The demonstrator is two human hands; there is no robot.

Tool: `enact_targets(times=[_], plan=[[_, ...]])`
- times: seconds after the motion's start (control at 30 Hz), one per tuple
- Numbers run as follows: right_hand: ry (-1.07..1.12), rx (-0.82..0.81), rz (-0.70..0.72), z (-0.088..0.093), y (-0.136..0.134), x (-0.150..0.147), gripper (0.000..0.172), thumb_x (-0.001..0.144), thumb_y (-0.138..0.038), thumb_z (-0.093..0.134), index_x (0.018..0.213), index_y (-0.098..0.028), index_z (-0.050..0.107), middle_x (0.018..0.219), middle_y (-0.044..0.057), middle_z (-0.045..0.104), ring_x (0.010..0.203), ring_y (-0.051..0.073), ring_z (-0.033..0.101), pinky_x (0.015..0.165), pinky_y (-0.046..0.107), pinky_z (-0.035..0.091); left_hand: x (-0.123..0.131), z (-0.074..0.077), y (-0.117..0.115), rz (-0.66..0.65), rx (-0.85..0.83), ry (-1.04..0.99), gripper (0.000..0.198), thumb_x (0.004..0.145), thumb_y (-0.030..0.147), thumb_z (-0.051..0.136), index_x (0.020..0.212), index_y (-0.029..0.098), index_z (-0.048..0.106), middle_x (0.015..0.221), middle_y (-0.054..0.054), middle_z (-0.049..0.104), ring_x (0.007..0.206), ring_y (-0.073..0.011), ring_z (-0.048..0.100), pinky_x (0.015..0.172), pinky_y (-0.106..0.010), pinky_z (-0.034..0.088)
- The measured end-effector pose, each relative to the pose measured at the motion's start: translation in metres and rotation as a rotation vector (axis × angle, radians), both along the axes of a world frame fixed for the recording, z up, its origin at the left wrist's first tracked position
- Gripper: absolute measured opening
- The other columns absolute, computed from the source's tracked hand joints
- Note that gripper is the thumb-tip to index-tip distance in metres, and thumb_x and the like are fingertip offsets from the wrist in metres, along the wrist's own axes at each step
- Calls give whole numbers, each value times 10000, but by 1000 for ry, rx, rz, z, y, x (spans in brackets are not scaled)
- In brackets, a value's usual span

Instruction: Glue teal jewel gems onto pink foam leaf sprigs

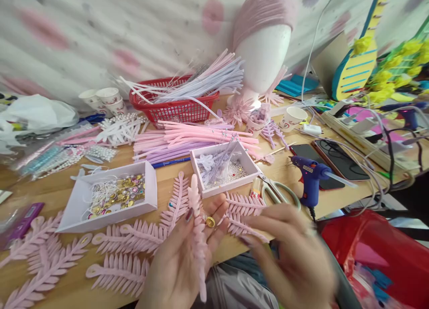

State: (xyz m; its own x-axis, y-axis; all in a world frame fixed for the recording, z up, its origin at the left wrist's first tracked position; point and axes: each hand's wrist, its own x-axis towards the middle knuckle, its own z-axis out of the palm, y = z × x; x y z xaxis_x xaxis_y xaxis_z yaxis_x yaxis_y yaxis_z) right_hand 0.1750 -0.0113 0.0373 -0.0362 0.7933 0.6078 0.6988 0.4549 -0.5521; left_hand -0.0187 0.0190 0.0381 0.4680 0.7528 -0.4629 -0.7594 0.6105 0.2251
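Observation:
A pink pipe-cleaner feather (197, 237), seen edge-on, stands between the thumb and fingers of my left hand (177, 260). Against those fingers lies a small gold button (210, 222), with its rim facing me; whether it is fixed to the feather I cannot tell. My right hand (291, 246) is to the right, blurred by motion, thumb and fingers apart and nothing visible in them. Beyond its fingertips rest more pink feathers (244, 204). Several others, such as one pink feather (119, 273), lie left of my left hand.
Small white boxes hold gold buttons (129, 194) and beads (236, 169). Pink pipe cleaners (201, 135) lie before a red basket (174, 110). On the right are scissors (279, 193), a blue glue gun (310, 177), phones (342, 159) and cables. A foam head (264, 54) stands behind.

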Motion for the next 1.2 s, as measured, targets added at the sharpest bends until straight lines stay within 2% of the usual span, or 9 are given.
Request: enact_targets(times=[0.03,0.13,0.2,0.27,0.43,0.57,0.73,1.0,1.2], plan=[[-6,1,89,-2,6,-12,126,1038,-156,610,1122,-210,687,956,25,645,880,140,651,777,252,570,0,-1,-1,-11,24,-20,278,1035,177,564,1105,112,826,1323,-158,766,1307,-280,686,1142,-389,543],[-33,-85,229,-6,22,-30,138,1051,-150,586,1116,-198,698,1020,63,643,934,178,637,763,288,552,-1,-2,-3,-18,67,-67,222,1003,117,623,1038,130,842,1109,-101,838,1129,-208,769,1080,-300,576],[-45,-123,282,-8,25,-30,126,1054,-156,584,1091,-197,697,1027,70,649,928,189,634,755,306,544,-1,-3,-3,-5,63,-91,210,995,98,642,966,138,846,1004,-68,847,992,-155,793,1006,-233,601],[-59,-120,292,-10,24,-25,127,1057,-151,572,1059,-196,690,992,65,652,878,181,629,722,297,533,-2,-5,-2,-19,52,-82,188,995,124,658,990,131,846,1009,-80,843,959,-155,794,940,-212,619],[-24,-198,284,-12,23,-19,112,1055,-144,562,1060,-213,649,1000,47,692,910,171,683,766,267,569,-1,-6,1,-52,96,-23,227,959,220,735,1143,124,829,1181,-132,815,1109,-218,765,947,-242,610],[-18,-203,294,-12,27,-23,203,1044,-101,522,1127,-226,658,1014,54,703,907,173,704,754,260,589,-1,-7,-2,-28,109,46,234,939,257,772,1135,147,834,1179,-121,816,1147,-230,753,1004,-290,595],[31,-227,322,-10,27,-25,182,998,-65,552,1037,-229,619,984,27,698,915,155,702,787,233,586,-1,-8,-6,-18,108,147,346,912,285,801,1234,158,796,1232,-137,797,1230,-274,716,1114,-375,540],[-58,76,245,-14,27,-29,195,973,-22,583,1031,-187,669,917,45,721,798,165,684,717,270,587,-1,-9,-2,-37,152,18,262,939,312,757,1130,151,833,1352,-159,744,1378,-342,614,1172,-459,489],[-3,23,207,-15,26,-33,152,1008,-92,606,999,-199,715,909,48,699,804,166,681,687,270,589,-2,-8,-4,-42,137,45,289,949,320,739,1156,136,822,1372,-183,732,1351,-356,631,1158,-472,502]])
